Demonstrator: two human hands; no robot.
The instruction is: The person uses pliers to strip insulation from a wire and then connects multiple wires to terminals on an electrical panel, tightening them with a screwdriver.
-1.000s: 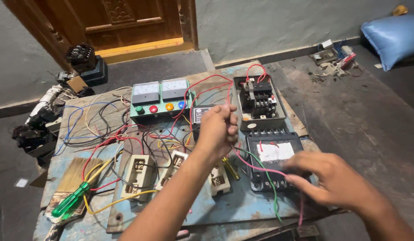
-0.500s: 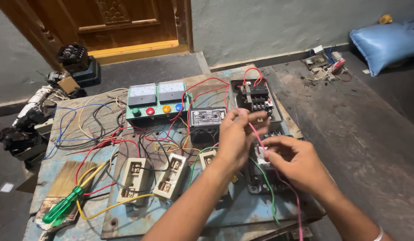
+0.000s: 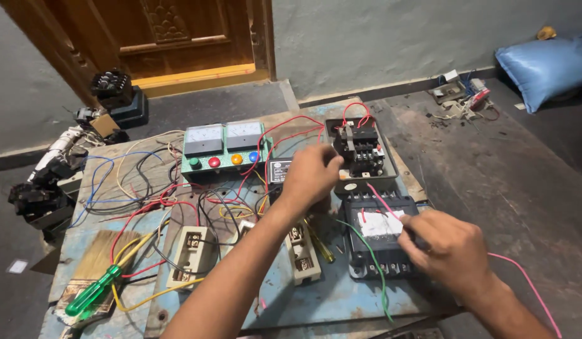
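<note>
a person's right hand (image 3: pixel 451 248) pinches a thin pink wire (image 3: pixel 382 199) over a black rectangular meter unit (image 3: pixel 382 235) near the right edge of a worn blue board (image 3: pixel 291 301). the wire's long axis runs diagonally: its free end points up and to the left, toward a grey box holding a black contactor (image 3: pixel 361 150), while the rest passes under the fingers and trails off the board to the lower right in a long arc. the meter unit lies flat, its long side running away from the person, with a white label on its face and a row of terminals along the near edge; the right hand sits over its right half, fingers closed on the wire.

the left hand (image 3: pixel 311 176) reaches across the middle of the board, fingers curled at the left edge of the contactor box; what they grip, if anything, cannot be told. a green wire (image 3: pixel 373 263) curves from beside the meter unit toward the near edge. a green panel (image 3: pixel 223 150) with two dial gauges and coloured round lamps stands further left, amid a tangle of red, black, blue and yellow wires. cream ceramic fuse holders (image 3: pixel 189 254) lie near the forearm. a translucent green-handled screwdriver (image 3: pixel 93 292) rests on a flat paintbrush (image 3: pixel 99 260) at the board's left corner.
</note>
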